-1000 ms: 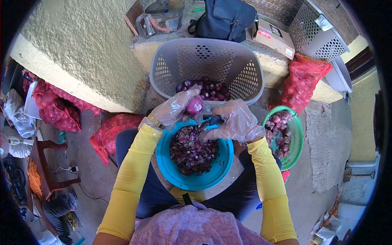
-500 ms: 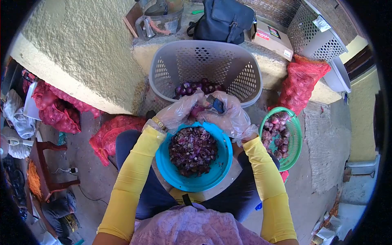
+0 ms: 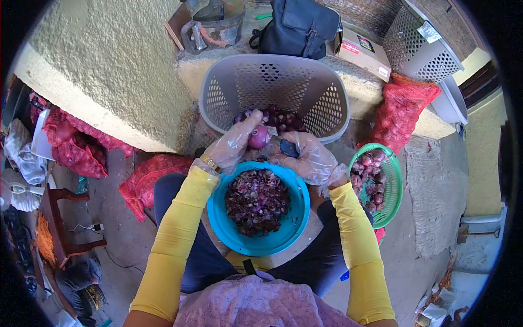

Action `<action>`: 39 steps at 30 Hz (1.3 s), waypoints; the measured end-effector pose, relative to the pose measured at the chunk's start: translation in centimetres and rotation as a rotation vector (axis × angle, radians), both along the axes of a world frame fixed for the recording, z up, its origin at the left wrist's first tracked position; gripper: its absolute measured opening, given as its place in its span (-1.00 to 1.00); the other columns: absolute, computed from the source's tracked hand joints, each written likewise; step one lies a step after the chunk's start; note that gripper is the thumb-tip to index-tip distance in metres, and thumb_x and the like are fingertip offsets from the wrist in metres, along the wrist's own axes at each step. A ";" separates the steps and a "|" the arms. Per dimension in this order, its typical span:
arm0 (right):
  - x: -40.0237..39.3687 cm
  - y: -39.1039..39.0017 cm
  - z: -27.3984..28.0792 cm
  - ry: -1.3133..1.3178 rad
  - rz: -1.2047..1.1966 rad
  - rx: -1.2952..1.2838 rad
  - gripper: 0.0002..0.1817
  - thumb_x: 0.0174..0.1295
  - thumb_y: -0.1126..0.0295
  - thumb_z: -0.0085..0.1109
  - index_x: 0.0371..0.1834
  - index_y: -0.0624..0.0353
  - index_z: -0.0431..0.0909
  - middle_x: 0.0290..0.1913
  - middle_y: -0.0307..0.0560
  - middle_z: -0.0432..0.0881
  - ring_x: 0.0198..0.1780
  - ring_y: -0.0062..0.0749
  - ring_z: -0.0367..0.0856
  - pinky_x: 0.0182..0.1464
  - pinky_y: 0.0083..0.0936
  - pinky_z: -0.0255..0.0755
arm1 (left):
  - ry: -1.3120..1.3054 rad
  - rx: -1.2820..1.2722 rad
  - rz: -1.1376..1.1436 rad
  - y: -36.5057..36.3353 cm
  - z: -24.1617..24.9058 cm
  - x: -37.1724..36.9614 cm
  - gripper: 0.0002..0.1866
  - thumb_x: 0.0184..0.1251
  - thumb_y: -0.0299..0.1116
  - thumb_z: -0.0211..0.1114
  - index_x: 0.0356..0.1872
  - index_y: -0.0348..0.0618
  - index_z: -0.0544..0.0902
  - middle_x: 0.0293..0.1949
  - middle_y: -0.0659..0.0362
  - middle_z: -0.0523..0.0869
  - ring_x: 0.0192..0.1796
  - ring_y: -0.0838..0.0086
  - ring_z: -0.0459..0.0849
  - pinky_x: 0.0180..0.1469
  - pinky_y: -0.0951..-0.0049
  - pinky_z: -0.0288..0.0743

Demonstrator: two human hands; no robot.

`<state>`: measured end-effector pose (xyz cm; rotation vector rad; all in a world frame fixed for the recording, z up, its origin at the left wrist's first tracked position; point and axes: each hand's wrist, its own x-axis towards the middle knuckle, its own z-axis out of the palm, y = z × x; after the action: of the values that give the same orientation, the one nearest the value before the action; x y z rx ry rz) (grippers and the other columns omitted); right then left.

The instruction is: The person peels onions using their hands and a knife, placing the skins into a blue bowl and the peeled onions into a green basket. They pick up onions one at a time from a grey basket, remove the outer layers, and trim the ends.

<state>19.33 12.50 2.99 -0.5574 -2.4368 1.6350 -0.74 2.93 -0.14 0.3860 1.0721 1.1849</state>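
A purple onion (image 3: 258, 137) is held in my left hand (image 3: 234, 143), which wears a clear plastic glove. My right hand (image 3: 309, 155), gloved the same way, is closed round a knife (image 3: 289, 147) with a dark blue handle, close to the onion's right side. Both hands are above the far rim of a blue basin (image 3: 303, 218), in which onion skins and scraps (image 3: 257, 201) are piled. Just beyond the hands stands a grey perforated basket (image 3: 275, 82) with peeled purple onions (image 3: 280, 119) at its bottom.
To the right, a green basket (image 3: 395, 191) holds unpeeled onions. Red net sacks lie at the left (image 3: 152, 180) and stand at the right (image 3: 400, 114). A black bag (image 3: 297, 30) and a cardboard box (image 3: 362, 52) rest on the ledge behind. A wooden stool (image 3: 57, 223) is at left.
My hands have moved slightly apart. The onion has come into clearer view between them, and my right hand with the knife has shifted a little lower.
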 end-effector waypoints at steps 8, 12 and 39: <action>0.8 0.2 -0.6 -0.003 0.173 -0.220 -0.73 0.27 0.44 0.50 -0.03 0.17 0.64 -0.17 -0.28 0.71 -0.08 -0.69 0.58 0.10 -0.57 0.49 | -0.069 0.061 0.201 0.2 -1.1 -0.5 -0.54 0.64 0.13 0.14 0.06 -0.09 0.59 -0.11 0.18 0.66 -0.06 0.41 0.71 -0.12 0.44 0.70; 1.2 0.4 -0.7 -0.164 0.182 -0.131 -0.57 0.31 0.16 0.45 0.10 0.21 0.68 -0.05 -0.09 0.78 -0.03 -0.43 0.68 0.11 -0.39 0.53 | -0.254 0.140 0.256 0.8 -3.3 -1.0 -0.64 0.68 0.01 0.14 -0.04 -0.10 0.57 -0.16 0.18 0.62 -0.05 0.36 0.71 -0.12 0.40 0.72; 3.4 0.3 -2.7 -0.283 0.091 0.618 -0.59 0.41 0.19 0.19 0.21 0.18 0.62 -0.12 0.21 0.67 -0.01 0.26 0.64 0.04 0.07 0.49 | 1.500 0.603 -0.459 -3.0 -0.5 -0.9 -0.58 0.35 -0.24 0.28 0.23 0.14 0.72 0.45 -0.31 0.46 0.45 -0.23 0.44 0.53 -0.02 0.25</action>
<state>22.76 12.78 0.33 -0.6040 -3.0012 0.7747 -1.69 -0.10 -0.67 2.0846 1.6658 0.6355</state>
